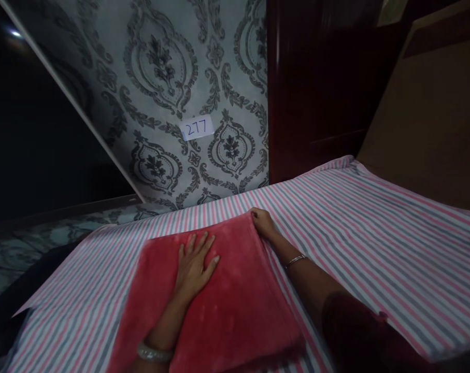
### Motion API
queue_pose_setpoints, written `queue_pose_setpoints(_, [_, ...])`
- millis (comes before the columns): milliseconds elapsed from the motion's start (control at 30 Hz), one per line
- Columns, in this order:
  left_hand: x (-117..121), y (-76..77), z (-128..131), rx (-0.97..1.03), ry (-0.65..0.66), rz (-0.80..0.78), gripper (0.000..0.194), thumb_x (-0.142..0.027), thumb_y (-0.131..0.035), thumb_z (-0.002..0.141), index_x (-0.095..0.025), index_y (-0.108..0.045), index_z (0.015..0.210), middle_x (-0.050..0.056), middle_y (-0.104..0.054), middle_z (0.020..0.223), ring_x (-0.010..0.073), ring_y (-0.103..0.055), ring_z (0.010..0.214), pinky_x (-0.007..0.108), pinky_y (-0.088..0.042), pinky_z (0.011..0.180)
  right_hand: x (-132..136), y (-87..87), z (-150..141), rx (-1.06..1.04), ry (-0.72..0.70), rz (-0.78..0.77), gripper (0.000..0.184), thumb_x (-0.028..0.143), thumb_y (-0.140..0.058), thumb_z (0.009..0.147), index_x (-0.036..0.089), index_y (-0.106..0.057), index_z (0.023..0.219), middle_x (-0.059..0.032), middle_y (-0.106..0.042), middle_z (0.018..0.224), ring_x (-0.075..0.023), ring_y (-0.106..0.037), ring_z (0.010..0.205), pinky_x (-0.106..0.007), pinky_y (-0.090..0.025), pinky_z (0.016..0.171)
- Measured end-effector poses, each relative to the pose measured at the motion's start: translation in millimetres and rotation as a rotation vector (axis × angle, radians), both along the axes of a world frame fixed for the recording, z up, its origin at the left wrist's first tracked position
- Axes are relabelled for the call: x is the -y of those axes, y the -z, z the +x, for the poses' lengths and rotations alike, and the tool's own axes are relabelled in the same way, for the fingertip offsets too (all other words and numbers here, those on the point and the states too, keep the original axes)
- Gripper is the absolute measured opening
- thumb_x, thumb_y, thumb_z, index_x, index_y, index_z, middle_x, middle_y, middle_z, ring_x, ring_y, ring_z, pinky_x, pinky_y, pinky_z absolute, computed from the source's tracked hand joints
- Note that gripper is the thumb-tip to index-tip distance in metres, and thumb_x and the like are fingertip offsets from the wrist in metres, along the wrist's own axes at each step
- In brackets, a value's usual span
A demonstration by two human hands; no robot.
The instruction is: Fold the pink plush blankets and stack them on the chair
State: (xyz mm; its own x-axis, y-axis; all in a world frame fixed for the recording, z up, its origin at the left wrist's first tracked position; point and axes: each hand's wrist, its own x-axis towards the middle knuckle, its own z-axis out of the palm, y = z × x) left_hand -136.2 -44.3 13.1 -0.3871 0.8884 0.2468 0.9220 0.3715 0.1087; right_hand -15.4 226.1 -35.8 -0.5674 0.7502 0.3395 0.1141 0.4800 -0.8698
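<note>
A folded red plush blanket (235, 300) lies on a striped pink, grey and white sheet (374, 233). My left hand (194, 264) rests flat on top of the blanket, fingers spread and open, a pale bangle on its wrist. My right hand (262, 223) is at the blanket's far right corner, fingers curled around the edge of the cloth. A thin bracelet sits on the right wrist.
Patterned grey wallpaper (160, 77) rises behind the bed, with a small white label reading 277 (198, 127). A dark red wooden cabinet (316, 88) stands at the back right, a brown board (432, 119) beside it. A dark area lies to the left.
</note>
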Motion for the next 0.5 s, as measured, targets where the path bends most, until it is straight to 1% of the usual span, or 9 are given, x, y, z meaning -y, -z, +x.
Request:
queue_pose_setpoints(133, [-1,-5.0,5,-0.003,-0.004,-0.029,0.057,-0.041,-0.048,0.096,-0.032,-0.042,0.152,0.004,-0.039,0.16,0.035,-0.026,0.151,0.065,-0.02,0.118,0,-3.2,6,0.036,-0.033,-0.041,0.018,0.02,-0.052,0.08,0.02,-0.07,0.078,-0.0036,-0.069,0.079,-0.0195,-0.058,0.079,-0.026,-0.04,0.074])
queue_pose_setpoints(233, [-1,-5.9,7,-0.008,-0.001,-0.023,0.058,-0.043,-0.048,0.096,-0.033,-0.04,0.153,0.003,-0.039,0.16,0.0347,-0.027,0.15,0.064,-0.02,0.119,2,-11.2,13,0.046,-0.089,-0.106,0.022,0.022,-0.051,0.082,0.019,-0.072,0.088,-0.003,-0.071,0.085,-0.0188,-0.06,0.082,-0.026,-0.044,0.077])
queue_pose_setpoints(300, [-1,-5.6,7,-0.015,-0.005,-0.013,0.06,-0.045,-0.049,0.096,-0.034,-0.04,0.153,0.003,-0.039,0.16,0.0346,-0.027,0.15,0.063,-0.02,0.119,6,-19.8,18,0.055,-0.168,-0.197,0.026,0.032,-0.052,0.087,0.018,-0.072,0.094,-0.0033,-0.072,0.09,-0.0186,-0.061,0.082,-0.027,-0.046,0.079])
queue_pose_setpoints(367, [-1,-5.2,8,-0.016,-0.013,-0.006,0.06,-0.047,-0.049,0.095,-0.033,-0.039,0.154,0.003,-0.038,0.16,0.0341,-0.027,0.15,0.063,-0.02,0.119,10,-30.7,20,0.093,-0.249,-0.311,0.036,0.047,-0.053,0.091,0.016,-0.072,0.093,-0.0054,-0.073,0.089,-0.0199,-0.062,0.081,-0.029,-0.049,0.078])
queue_pose_setpoints(400, [-2,-5.2,8,-0.013,-0.019,-0.006,0.061,-0.047,-0.049,0.096,-0.033,-0.039,0.154,0.003,-0.037,0.161,0.0341,-0.027,0.15,0.063,-0.02,0.119,12,-36.6,19,0.135,-0.258,-0.358,0.043,0.054,-0.054,0.091,0.015,-0.072,0.091,-0.0067,-0.073,0.088,-0.0211,-0.063,0.082,-0.029,-0.05,0.078])
queue_pose_setpoints(433, [-2,-5.2,9,-0.008,-0.022,-0.005,0.061,-0.047,-0.048,0.096,-0.032,-0.039,0.154,0.003,-0.036,0.161,0.0341,-0.026,0.151,0.063,-0.02,0.12,14,-42.4,18,0.19,-0.236,-0.385,0.048,0.059,-0.055,0.09,0.014,-0.072,0.089,-0.008,-0.073,0.086,-0.0226,-0.064,0.083,-0.03,-0.05,0.078])
queue_pose_setpoints(500, [-1,-5.6,10,0.002,-0.022,0.0,0.061,-0.047,-0.048,0.096,-0.03,-0.039,0.154,0.004,-0.036,0.161,0.0344,-0.026,0.151,0.063,-0.02,0.12,16,-52.7,13,0.302,-0.142,-0.388,0.051,0.063,-0.061,0.087,0.014,-0.073,0.089,-0.0098,-0.074,0.086,-0.0254,-0.066,0.087,-0.03,-0.051,0.079])
